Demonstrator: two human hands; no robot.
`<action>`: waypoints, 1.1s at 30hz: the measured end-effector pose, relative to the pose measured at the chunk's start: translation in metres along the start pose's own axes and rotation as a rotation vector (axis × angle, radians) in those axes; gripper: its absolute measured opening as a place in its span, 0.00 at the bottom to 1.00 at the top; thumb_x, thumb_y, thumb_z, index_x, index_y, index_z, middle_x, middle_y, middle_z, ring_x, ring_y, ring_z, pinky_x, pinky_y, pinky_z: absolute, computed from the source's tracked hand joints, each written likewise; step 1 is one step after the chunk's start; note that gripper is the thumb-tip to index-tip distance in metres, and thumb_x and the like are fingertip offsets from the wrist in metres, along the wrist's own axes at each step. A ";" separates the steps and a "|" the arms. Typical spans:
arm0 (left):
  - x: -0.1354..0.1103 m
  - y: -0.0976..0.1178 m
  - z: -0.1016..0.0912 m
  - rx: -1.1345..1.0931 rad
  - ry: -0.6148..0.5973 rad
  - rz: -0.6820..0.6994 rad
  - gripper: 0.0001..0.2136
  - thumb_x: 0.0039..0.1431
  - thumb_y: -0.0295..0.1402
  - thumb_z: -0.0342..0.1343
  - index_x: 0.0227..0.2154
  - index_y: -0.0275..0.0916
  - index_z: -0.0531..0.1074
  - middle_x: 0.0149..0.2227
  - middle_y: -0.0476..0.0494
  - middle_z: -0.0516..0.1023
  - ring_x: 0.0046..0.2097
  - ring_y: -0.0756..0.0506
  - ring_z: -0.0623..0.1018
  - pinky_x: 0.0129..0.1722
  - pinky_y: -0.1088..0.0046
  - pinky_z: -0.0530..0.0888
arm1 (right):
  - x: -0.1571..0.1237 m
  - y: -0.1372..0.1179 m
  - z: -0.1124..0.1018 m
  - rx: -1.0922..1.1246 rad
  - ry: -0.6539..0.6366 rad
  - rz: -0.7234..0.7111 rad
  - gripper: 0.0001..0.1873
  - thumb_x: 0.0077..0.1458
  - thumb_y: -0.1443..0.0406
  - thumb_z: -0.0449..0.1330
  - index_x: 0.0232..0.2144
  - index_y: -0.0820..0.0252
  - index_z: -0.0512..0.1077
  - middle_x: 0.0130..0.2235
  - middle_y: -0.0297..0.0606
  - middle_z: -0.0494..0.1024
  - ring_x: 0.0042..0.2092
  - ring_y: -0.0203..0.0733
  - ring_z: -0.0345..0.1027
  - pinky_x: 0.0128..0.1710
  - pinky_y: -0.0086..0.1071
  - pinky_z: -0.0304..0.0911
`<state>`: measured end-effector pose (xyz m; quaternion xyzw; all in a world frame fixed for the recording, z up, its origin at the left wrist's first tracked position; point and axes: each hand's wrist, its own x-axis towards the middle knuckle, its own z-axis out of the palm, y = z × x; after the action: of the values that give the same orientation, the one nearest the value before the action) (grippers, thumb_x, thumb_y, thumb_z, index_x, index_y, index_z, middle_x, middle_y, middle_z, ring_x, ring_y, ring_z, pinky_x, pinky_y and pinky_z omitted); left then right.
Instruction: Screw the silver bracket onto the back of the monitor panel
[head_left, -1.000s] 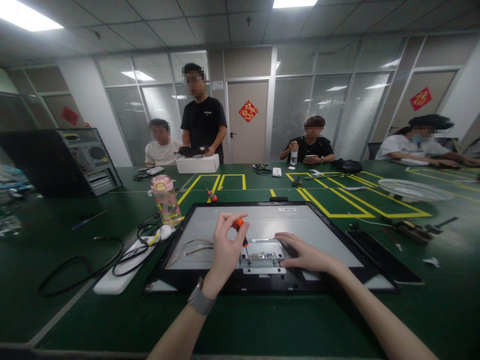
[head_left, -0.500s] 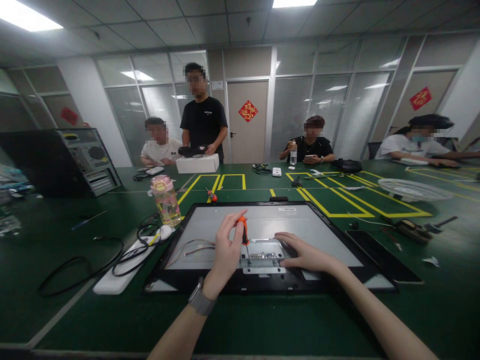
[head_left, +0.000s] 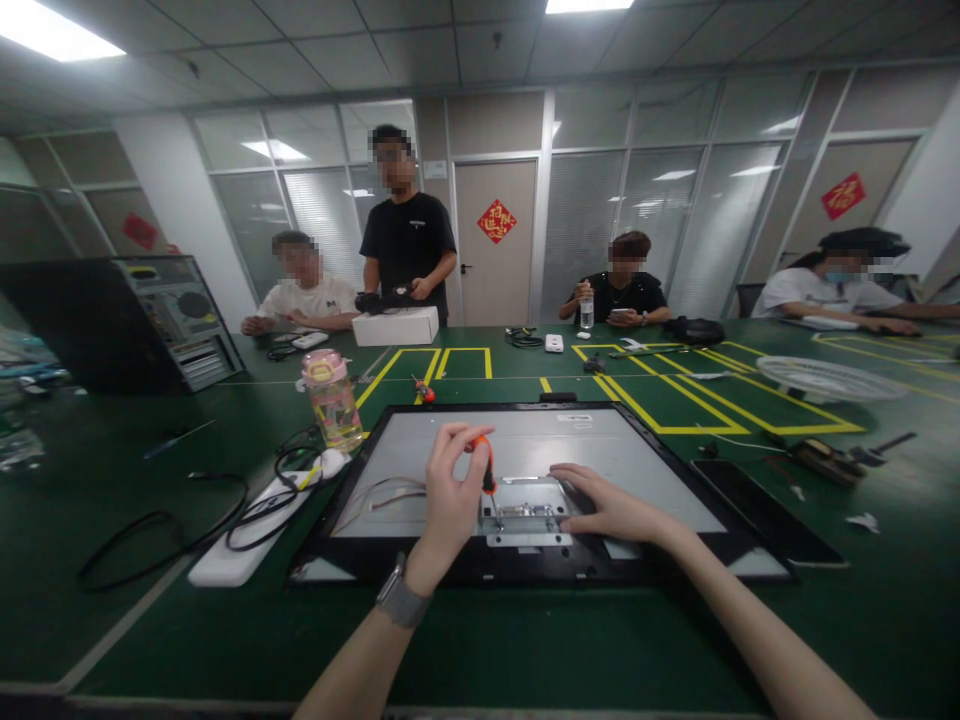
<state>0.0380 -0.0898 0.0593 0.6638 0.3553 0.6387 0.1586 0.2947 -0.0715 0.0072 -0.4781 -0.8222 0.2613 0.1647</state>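
A large flat screen panel (head_left: 645,465) with a black frame lies on the green table, its grey metal back facing up. Near its front edge sits a silver metal bracket (head_left: 525,525). My left hand (head_left: 454,485) grips the orange and black handle of a screwdriver (head_left: 489,472), whose shaft points down to the left part of the bracket. Thin wires (head_left: 382,490) run across the panel left of this hand. My right hand (head_left: 611,503), fingers spread, rests on the right side of the bracket and holds no tool.
To the left are a pink-lidded bottle (head_left: 334,405), a white power strip (head_left: 232,560) with black cables, and a computer tower (head_left: 127,325). At right lie a black slab (head_left: 769,515) and a device (head_left: 825,462). Several people are across the table, one standing by a white box (head_left: 397,326).
My left hand's fingers have curled more around the top of the screwdriver handle. My right hand has stayed on the bracket. Across the table, the seated person at left has leaned leftward.
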 end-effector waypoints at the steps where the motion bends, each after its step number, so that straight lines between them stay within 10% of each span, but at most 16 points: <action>1: 0.000 0.000 0.000 -0.017 -0.019 0.003 0.10 0.62 0.30 0.49 0.38 0.40 0.75 0.37 0.45 0.72 0.41 0.47 0.73 0.41 0.71 0.69 | 0.000 0.000 0.000 0.000 0.001 0.004 0.43 0.49 0.47 0.62 0.61 0.60 0.57 0.65 0.47 0.54 0.65 0.54 0.48 0.65 0.44 0.45; 28: -0.001 -0.004 0.003 0.026 -0.008 0.006 0.05 0.53 0.30 0.61 0.34 0.40 0.73 0.32 0.50 0.64 0.33 0.50 0.69 0.36 0.73 0.68 | 0.000 0.000 0.001 0.016 0.001 -0.001 0.43 0.49 0.47 0.62 0.61 0.59 0.57 0.65 0.46 0.54 0.64 0.55 0.47 0.64 0.45 0.46; 33: -0.004 -0.007 0.005 -0.105 -0.084 -0.092 0.11 0.63 0.31 0.47 0.47 0.41 0.68 0.36 0.47 0.68 0.37 0.49 0.71 0.39 0.72 0.69 | 0.001 0.003 0.002 0.022 0.001 -0.005 0.43 0.49 0.47 0.62 0.61 0.59 0.57 0.64 0.46 0.54 0.64 0.55 0.48 0.64 0.45 0.46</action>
<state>0.0410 -0.0862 0.0514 0.6637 0.3443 0.6202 0.2372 0.2956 -0.0700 0.0042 -0.4742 -0.8205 0.2697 0.1708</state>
